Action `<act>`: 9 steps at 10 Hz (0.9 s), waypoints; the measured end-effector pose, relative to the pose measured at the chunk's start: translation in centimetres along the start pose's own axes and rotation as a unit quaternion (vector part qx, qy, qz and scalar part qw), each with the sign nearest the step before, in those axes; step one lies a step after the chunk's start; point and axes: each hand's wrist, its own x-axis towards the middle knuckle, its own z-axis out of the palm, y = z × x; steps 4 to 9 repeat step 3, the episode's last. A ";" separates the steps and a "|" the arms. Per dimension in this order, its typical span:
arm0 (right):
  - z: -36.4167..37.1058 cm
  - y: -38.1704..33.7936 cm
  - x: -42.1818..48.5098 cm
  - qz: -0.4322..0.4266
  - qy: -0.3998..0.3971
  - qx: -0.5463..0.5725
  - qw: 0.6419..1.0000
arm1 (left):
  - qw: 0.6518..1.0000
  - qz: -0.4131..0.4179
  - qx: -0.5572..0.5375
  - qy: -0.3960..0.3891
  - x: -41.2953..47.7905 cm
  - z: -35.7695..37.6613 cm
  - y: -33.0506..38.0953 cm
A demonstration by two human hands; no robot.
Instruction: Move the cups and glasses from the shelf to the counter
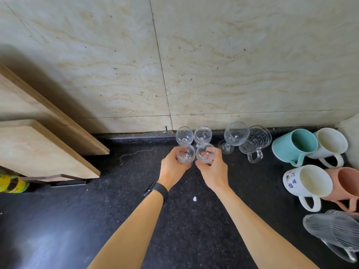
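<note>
Each hand grasps a small glass, left hand on one glass, right hand on another, seemingly setting them on the counter behind-row-neat beside two others.

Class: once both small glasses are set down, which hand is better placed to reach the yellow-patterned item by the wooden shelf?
Probably the left hand: the yellow-patterned item lies far on its side, by the wooden shelf; the right hand would cross over.

L grip holds left glass, R grip right glass, side by side over counter.
</note>
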 end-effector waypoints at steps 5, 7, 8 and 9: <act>-0.4 0.2 0.0 0.021 -0.026 0.026 0.999 | 1.000 -0.018 -0.019 0.001 0.3 0.4 -0.5; -0.4 0.2 0.0 0.021 -0.026 0.026 0.999 | 1.000 -0.018 -0.019 0.001 0.3 0.4 -0.5; -0.4 0.2 0.0 0.021 -0.026 0.026 0.999 | 1.000 -0.018 -0.019 0.001 0.3 0.4 -0.5; -0.4 0.2 0.0 0.021 -0.026 0.026 0.999 | 1.000 -0.018 -0.019 0.001 0.3 0.4 -0.5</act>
